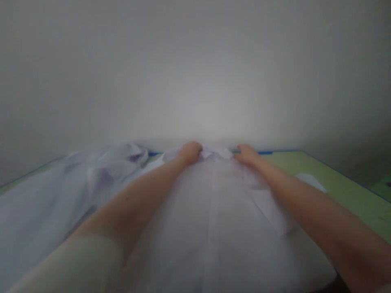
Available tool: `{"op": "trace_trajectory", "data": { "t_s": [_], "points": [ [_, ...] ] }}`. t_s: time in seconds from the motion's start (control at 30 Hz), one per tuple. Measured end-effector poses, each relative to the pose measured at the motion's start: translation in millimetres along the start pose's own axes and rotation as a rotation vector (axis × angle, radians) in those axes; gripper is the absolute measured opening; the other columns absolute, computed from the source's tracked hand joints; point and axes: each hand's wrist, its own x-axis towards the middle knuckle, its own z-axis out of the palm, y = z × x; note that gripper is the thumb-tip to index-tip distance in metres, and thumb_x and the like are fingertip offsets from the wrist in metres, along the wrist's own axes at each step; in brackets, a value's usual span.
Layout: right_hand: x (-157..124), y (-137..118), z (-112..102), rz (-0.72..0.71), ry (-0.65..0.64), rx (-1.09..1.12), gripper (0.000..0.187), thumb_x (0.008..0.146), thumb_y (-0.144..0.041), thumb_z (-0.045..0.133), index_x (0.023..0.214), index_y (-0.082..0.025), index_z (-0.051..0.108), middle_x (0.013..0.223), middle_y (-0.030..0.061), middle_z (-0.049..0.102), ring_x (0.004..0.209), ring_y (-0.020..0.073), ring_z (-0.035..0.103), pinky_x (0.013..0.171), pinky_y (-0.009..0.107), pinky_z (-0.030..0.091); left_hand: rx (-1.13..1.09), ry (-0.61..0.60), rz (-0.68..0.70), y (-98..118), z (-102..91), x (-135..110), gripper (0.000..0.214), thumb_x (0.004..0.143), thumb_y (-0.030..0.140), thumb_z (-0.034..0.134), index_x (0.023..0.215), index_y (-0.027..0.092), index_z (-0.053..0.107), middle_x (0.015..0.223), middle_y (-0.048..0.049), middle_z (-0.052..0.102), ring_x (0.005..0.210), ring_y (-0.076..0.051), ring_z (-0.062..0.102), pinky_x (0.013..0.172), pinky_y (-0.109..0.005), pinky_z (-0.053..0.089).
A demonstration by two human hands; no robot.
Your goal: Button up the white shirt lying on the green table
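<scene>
A white shirt (195, 228) lies spread out with its front strip running up the middle and its collar (218, 153) at the far end. At the left side of the collar, my left hand (192, 152) is closed on the cloth, its fingertips partly hidden. My right hand (248, 155) is at the collar's right side, with thumb and forefinger apart and the thumb touching the shirt's edge. A pocket or folded flap shows on the shirt's right half, partly behind my right forearm. The picture is blurred.
More crumpled white garments (100, 171) lie to the left. Beneath everything is a light green table (330, 175) with a blue edge, its far side against a plain grey wall (201, 73). Another bit of white cloth (311, 182) shows past my right forearm.
</scene>
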Motion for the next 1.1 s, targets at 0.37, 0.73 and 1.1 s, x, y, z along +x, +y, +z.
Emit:
{"op": "trace_trajectory", "data": {
  "t_s": [0.37,0.73,1.1],
  "points": [
    [57,-34,46,-0.293,-0.183,-0.149,0.045,0.079,-0.019,0.051,0.122,-0.02,0.059,0.122,0.0106,0.059,0.112,0.0242,0.054,0.095,0.032,0.04,0.259,-0.037,0.331,-4,16.2,12,0.02,0.081,0.017,0.045,0.084,0.014,0.064,0.091,-0.0115,0.06,0.091,-0.021,0.056,0.077,-0.031,0.043],
    [51,-39,16,-0.361,-0.268,-0.378,0.033,0.069,-0.022,0.059,0.1,-0.019,0.07,0.098,0.0135,0.068,0.092,0.0264,0.061,0.079,0.034,0.044,0.058,-0.204,0.292,-19,0.2,41,0.041,0.074,0.022,0.051,0.113,0.016,0.062,0.116,-0.0097,0.06,0.103,-0.018,0.055,0.09,-0.027,0.04],
    [35,-40,-40,-0.435,-0.12,-0.051,0.026,0.068,-0.029,0.063,0.089,-0.014,0.067,0.088,0.0092,0.061,0.082,0.0183,0.053,0.076,0.029,0.04,0.3,-0.269,0.219,-8,-64.4,42,0.046,0.075,0.051,0.053,0.101,0.015,0.068,0.108,-0.0128,0.061,0.094,-0.02,0.057,0.083,-0.027,0.04]
  ]
}}
